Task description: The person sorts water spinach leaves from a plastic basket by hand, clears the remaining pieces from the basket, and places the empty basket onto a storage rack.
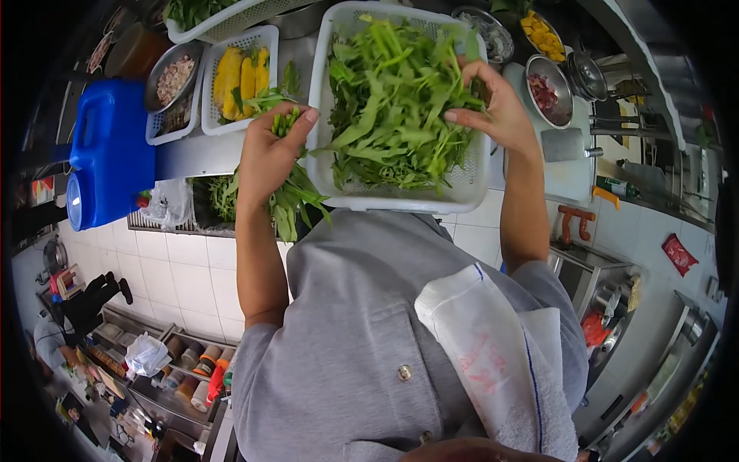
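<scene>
A white perforated basket in front of me holds a loose heap of leafy greens, which look like water spinach. Left of the basket, my left hand is closed around a bunch of the greens. Cut stems poke out above its thumb, and leaves hang below the fist. At the heap's right edge is my right hand, thumb and forefinger apart with leaves between them. Its other fingers are partly hidden, touching or close to the greens.
Yellow vegetables fill a small white basket beside a bowl of chopped meat. A blue jug stands far left. To the right are a bowl of red meat and a cleaver on a cutting board. Another person is lower left.
</scene>
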### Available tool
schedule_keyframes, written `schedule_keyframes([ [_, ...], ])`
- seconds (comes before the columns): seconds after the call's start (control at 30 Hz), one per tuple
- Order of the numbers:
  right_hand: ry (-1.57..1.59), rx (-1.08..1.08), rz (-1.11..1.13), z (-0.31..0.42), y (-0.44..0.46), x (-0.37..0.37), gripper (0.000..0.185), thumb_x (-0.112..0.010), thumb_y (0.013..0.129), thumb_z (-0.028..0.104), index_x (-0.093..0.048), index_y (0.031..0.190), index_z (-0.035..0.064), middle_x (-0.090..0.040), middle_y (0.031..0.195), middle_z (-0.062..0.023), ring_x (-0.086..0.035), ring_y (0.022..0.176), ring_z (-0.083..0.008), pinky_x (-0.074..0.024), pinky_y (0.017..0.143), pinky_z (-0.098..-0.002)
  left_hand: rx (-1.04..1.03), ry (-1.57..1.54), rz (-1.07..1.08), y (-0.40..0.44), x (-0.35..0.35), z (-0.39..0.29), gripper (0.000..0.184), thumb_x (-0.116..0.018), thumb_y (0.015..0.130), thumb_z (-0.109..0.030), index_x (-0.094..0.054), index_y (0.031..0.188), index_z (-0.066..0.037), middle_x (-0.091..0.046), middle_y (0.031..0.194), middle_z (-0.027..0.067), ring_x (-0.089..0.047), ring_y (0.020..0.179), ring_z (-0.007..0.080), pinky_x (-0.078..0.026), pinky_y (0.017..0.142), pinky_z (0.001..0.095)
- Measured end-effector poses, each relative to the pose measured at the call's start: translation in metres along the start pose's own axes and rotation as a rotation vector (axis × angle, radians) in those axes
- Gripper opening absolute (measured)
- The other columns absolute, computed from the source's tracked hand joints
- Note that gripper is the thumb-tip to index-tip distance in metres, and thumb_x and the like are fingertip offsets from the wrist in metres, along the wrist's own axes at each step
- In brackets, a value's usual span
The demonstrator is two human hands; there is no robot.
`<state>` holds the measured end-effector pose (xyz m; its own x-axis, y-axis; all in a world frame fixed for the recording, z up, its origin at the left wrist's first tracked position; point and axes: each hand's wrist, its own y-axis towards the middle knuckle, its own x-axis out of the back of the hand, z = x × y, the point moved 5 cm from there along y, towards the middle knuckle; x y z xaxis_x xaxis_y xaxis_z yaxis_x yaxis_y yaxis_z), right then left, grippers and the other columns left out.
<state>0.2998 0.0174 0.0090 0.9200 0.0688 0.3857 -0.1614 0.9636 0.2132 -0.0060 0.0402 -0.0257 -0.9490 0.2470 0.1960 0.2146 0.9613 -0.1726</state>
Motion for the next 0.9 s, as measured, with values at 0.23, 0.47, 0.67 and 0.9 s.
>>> schedule_keyframes([
  [0.23, -0.504, -0.524, 0.461, -0.013, -0.015, 0.014, 0.042, -0.07, 0.071, 0.004, -0.065, 0.112, 0.013, -0.067, 0.099, -0.0164, -0.064, 0.091, -0.0319, -0.0485, 0.081, -0.04, 0.027, 0.169, 0.101, 0.003, -0.002, 0.014, 0.024, -0.068, 0.087, -0.026, -0.067, 0.092, -0.002, -0.054, 0.065, -0.0033, -0.046, 0.056, 0.0042, -0.034, 0.048, 0.0204],
  [0.47, -0.933, 0.061, -0.056, 0.007, 0.072, 0.0, 0.027, -0.06, 0.083, 0.016, -0.065, 0.11, 0.0115, -0.067, 0.09, -0.0168, -0.064, 0.082, -0.0328, -0.0501, 0.075, -0.0421, -0.1, 0.213, 0.159, -0.001, -0.007, 0.006, 0.024, -0.067, 0.088, -0.024, -0.067, 0.093, 0.0, -0.054, 0.065, -0.0021, -0.045, 0.057, 0.0047, -0.034, 0.05, 0.021],
  [0.67, -0.851, 0.119, 0.074, -0.121, 0.171, -0.053, 0.019, -0.058, 0.088, 0.019, -0.066, 0.102, 0.0085, -0.067, 0.082, -0.0157, -0.064, 0.076, -0.0336, -0.0496, 0.073, -0.0435, -0.004, 0.239, 0.115, -0.015, -0.005, -0.002, 0.025, -0.067, 0.086, -0.021, -0.066, 0.092, 0.003, -0.059, 0.065, 0.0053, -0.045, 0.06, 0.0084, -0.039, 0.055, 0.0249],
  [0.9, -0.658, 0.053, 0.373, -0.091, 0.174, -0.034, 0.018, -0.068, 0.084, 0.02, -0.068, 0.096, 0.0061, -0.067, 0.081, -0.008, -0.061, 0.07, -0.018, -0.0498, 0.067, -0.0352, -0.04, -0.026, -0.199, -0.028, 0.02, 0.003, 0.019, -0.066, 0.088, -0.017, -0.068, 0.094, 0.001, -0.053, 0.064, -0.0032, -0.04, 0.056, 0.0038, -0.033, 0.052, 0.0207],
])
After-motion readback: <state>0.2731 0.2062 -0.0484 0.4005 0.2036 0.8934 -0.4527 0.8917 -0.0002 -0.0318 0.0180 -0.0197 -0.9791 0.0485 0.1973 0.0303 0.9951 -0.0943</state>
